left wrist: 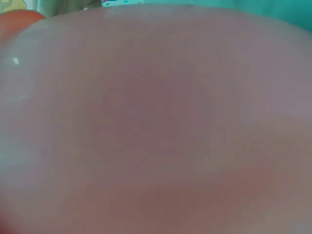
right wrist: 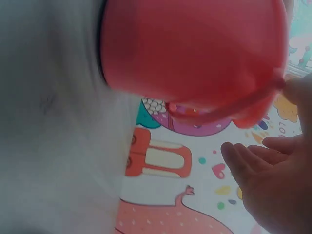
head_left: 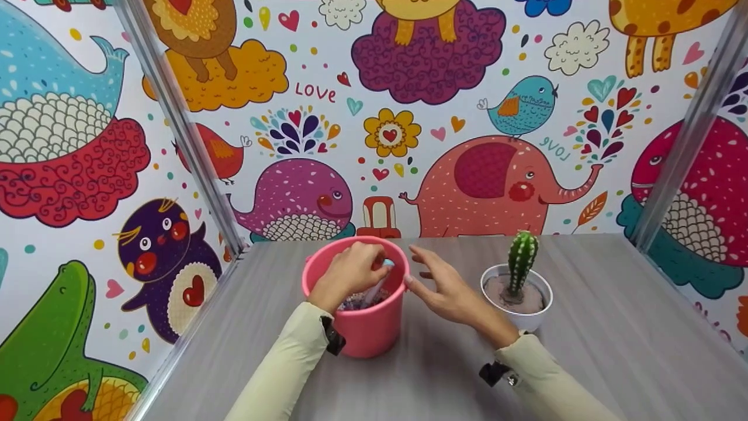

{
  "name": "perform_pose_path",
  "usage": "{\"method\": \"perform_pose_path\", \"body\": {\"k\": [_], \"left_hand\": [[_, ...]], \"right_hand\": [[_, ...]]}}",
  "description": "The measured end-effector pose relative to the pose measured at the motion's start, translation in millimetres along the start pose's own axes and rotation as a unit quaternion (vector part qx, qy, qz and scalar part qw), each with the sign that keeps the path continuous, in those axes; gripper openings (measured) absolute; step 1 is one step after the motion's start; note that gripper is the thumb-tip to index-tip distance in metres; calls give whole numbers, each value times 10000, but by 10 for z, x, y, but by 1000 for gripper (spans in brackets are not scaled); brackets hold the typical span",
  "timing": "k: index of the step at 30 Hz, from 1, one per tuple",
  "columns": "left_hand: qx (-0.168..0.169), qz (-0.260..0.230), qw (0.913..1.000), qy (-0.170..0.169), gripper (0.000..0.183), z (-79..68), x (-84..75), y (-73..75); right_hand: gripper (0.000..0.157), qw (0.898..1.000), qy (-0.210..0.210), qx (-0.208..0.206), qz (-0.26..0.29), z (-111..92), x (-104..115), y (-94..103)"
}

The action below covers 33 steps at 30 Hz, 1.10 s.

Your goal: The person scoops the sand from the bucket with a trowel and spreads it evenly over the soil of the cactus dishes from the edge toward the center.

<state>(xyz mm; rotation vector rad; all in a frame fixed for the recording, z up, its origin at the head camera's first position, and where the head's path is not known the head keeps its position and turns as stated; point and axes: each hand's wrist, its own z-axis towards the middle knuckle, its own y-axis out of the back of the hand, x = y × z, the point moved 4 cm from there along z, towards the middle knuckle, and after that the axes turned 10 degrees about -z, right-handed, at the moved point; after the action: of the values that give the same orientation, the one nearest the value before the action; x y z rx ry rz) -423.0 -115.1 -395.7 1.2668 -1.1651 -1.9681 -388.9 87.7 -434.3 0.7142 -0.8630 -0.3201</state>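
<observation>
A pink bucket (head_left: 368, 333) stands on the table with speckled, grainy material in its bottom. My left hand (head_left: 356, 266) reaches over the rim and pinches a slim, pale tool with a light blue end (head_left: 388, 264). That tool slants down into the grainy material, which hides its lower end. At the bucket's right side, my right hand (head_left: 444, 289) has its fingers extended, with the thumb at the rim. In the right wrist view, the thumb meets the bucket where its handle (right wrist: 229, 108) joins. A blurred pinkish surface fills the left wrist view.
A small cactus (head_left: 522, 263) grows in a white pot (head_left: 529, 320) to the right of the bucket, close to my right forearm. Behind the grey table (head_left: 432, 374) rises a wall (head_left: 327, 58) printed with cartoon animals. Metal posts (head_left: 175, 117) frame the sides.
</observation>
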Motion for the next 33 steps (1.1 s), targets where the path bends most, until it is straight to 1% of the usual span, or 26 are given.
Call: {"method": "perform_pose_path", "body": {"k": [3,8,14,17,19,22,25,28,33], "left_hand": [[70,-173,9998,47,16,16,-4,-11],[219,-441,9988,21,22,2,3,-33],[441,-998,9940,-85,25,-32,-10,-33],[442,-1165,9921,-150,25,-71,-18,-9],[357,-1241,9914,-211,26,-103,-13,23],[140,-1288,9912,-282,30,-154,12,95],[-93,-1306,9912,-181,33,-202,61,177],[-397,-1245,9914,-34,29,-244,123,263],[-1031,-1267,9865,133,21,-365,217,402]], "right_hand": [[74,9994,-20,28,343,19,33,-95],[72,9977,-3,-76,677,44,74,-210],[75,9969,-319,-150,708,46,72,-283],[74,9957,-411,-215,807,33,66,-302],[74,9947,-433,-270,894,23,62,-314],[75,9930,-415,-327,1056,9,52,-331],[76,9912,-485,-351,1177,-6,42,-339],[76,9892,-612,-392,1273,-15,35,-340],[73,9873,-662,-480,1364,-15,41,-359]]}}
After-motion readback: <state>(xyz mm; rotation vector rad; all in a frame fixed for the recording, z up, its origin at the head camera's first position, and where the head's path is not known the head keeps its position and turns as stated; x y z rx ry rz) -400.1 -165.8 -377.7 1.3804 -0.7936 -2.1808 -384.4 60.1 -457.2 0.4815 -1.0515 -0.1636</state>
